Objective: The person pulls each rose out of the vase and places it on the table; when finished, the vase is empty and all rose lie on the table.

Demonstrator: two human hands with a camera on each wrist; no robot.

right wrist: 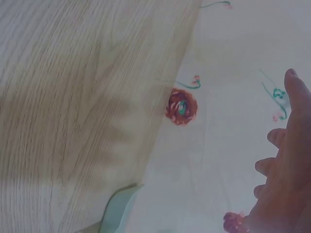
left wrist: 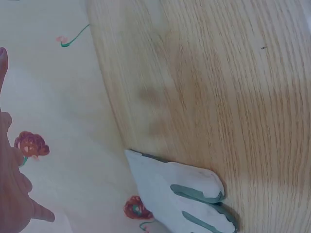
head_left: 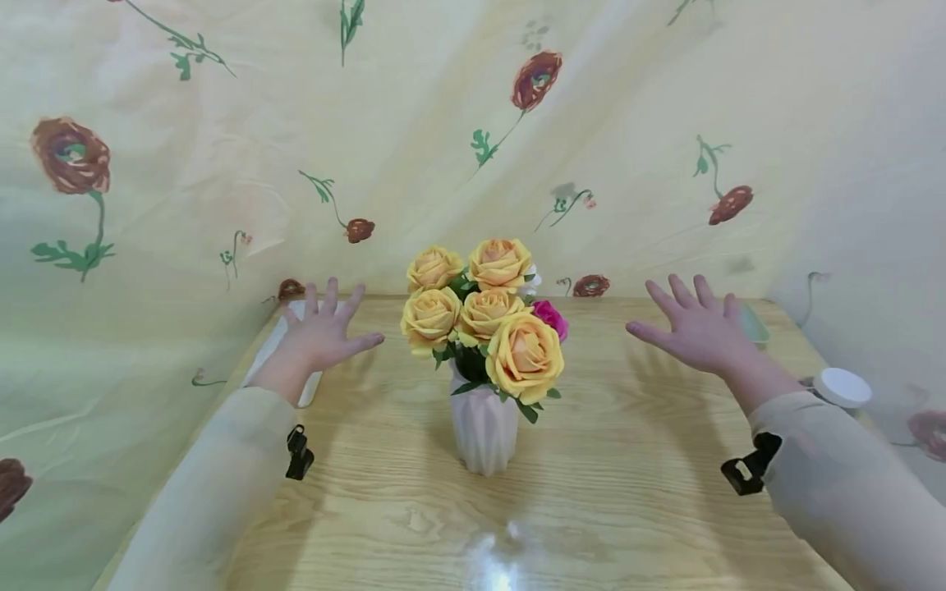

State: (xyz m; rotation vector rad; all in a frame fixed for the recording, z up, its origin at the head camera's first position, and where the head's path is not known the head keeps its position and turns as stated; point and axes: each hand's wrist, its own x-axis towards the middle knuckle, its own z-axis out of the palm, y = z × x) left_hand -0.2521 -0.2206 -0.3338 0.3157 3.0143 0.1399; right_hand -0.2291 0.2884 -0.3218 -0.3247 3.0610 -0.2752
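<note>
In the head view a white fluted vase (head_left: pixel 484 431) stands upright mid-table. It holds several yellow roses (head_left: pixel 525 357), a magenta flower (head_left: pixel 550 318) and a partly hidden white flower (head_left: pixel 531 281). To the left, my left hand (head_left: pixel 318 332) is held above the table with spread fingers, over a flat white thing with grey-green strips (left wrist: pixel 170 187). My right hand (head_left: pixel 698 332) hovers on the other side, fingers spread, near a pale green container (head_left: pixel 752 327). Neither hand holds anything or touches the vase. Both wrist views show the hands only at the frame edge.
The wooden table (head_left: pixel 384 509) meets a flower-printed cloth (head_left: pixel 414 123) at its back and sides. By the right forearm sits a round white object (head_left: pixel 842 386), partly behind the sleeve. Black clips (head_left: pixel 299 453) hang from both sleeves.
</note>
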